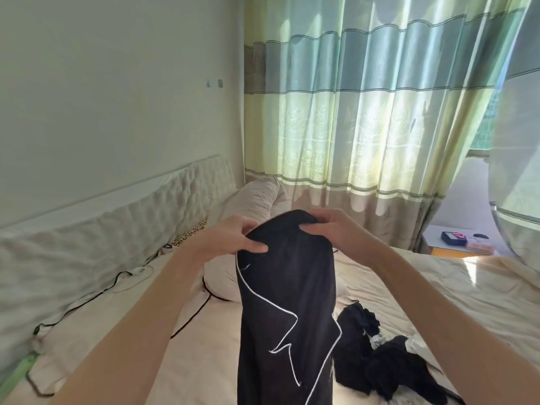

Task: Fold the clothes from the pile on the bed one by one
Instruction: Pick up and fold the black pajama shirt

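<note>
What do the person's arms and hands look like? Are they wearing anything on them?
Both arms are bare as far up as the picture shows: no sleeves can be seen. The left hand and the right hand wear no gloves, and I see no rings, watch or bracelets. The fingers are slim, with short, plain nails.

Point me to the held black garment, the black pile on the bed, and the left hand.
black garment (285, 287), head view, hanging front panel
black pile (388, 366), head view, middle
left hand (233, 238), head view, back of hand
</note>
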A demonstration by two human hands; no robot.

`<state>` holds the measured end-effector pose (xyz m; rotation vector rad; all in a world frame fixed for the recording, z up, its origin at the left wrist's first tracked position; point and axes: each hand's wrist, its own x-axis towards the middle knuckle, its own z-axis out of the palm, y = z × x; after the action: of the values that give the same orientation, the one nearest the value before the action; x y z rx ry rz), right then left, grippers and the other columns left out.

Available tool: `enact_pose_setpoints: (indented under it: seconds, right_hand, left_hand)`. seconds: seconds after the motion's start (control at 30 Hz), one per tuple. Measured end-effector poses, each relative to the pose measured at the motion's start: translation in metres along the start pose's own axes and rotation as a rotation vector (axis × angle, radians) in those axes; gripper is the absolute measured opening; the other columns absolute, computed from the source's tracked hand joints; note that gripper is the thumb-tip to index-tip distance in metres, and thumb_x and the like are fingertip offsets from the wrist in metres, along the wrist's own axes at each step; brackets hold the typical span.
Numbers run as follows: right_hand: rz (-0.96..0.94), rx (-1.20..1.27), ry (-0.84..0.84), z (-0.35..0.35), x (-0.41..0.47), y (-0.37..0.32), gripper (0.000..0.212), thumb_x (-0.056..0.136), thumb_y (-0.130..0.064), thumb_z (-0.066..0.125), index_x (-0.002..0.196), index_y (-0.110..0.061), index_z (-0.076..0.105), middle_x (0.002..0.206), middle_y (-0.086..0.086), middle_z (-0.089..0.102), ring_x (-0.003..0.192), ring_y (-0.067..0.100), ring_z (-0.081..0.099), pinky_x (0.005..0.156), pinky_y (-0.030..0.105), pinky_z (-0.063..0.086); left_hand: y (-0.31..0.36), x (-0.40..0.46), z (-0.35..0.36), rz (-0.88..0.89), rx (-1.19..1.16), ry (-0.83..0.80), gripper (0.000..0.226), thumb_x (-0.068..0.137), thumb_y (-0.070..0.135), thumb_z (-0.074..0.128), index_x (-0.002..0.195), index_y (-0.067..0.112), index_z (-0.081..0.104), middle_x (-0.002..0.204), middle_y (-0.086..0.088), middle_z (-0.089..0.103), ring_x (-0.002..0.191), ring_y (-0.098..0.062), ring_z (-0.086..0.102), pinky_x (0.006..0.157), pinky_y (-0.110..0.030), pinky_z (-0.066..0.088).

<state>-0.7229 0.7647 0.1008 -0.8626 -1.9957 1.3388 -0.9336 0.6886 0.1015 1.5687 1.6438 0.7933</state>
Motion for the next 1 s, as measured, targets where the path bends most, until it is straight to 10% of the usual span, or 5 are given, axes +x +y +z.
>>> enact_pose_setpoints:
  seconds: [0.2, 0.53, 0.8, 1.0]
  right_hand:
    - [-0.007, 0.015, 0.072, -0.032, 0.013, -0.009, 0.02, 0.085, -0.008, 0.063, 0.1, 0.004, 0.069, 0.103, 0.023, 0.069, 0.092, 0.029, 0.066, 0.091, 0.038, 0.05]
    - [0.161, -0.271, -0.091, -0.072, 0.007, 0.041, 0.023, 0.078, -0.019, 0.076, 0.071, -0.004, 0.059, 0.063, 0.001, 0.055, 0.058, 0.009, 0.055, 0.055, 0.016, 0.042]
    - [0.316, 0.068, -0.336, -0.066, -0.025, 0.103, 0.02, 0.082, -0.02, 0.068, 0.078, -0.005, 0.055, 0.072, 0.007, 0.053, 0.066, 0.017, 0.049, 0.062, 0.024, 0.04]
    - [0.218, -0.594, -0.047, -0.05, -0.019, 0.127, 0.017, 0.097, -0.027, 0.051, 0.082, -0.019, 0.05, 0.069, -0.005, 0.049, 0.061, 0.01, 0.044, 0.058, 0.023, 0.034]
  left_hand:
    - [-0.046, 0.009, 0.013, -0.147, -0.081, 0.229, 0.01, 0.091, 0.012, 0.06, 0.097, 0.006, 0.065, 0.085, -0.005, 0.066, 0.075, -0.011, 0.063, 0.074, -0.027, 0.055]
    - [-0.062, 0.02, 0.015, -0.188, -1.04, 0.061, 0.045, 0.094, -0.002, 0.039, 0.072, 0.005, 0.077, 0.078, -0.009, 0.073, 0.069, -0.017, 0.071, 0.059, -0.028, 0.059]
    - [-0.084, 0.015, 0.018, -0.285, -0.917, -0.02, 0.02, 0.078, 0.002, 0.056, 0.085, 0.001, 0.075, 0.088, -0.012, 0.073, 0.076, -0.019, 0.072, 0.068, -0.029, 0.059]
    - [-0.103, 0.009, 0.024, -0.428, -0.413, -0.186, 0.018, 0.092, 0.013, 0.056, 0.1, 0.006, 0.071, 0.09, -0.004, 0.072, 0.076, -0.013, 0.068, 0.065, -0.028, 0.056]
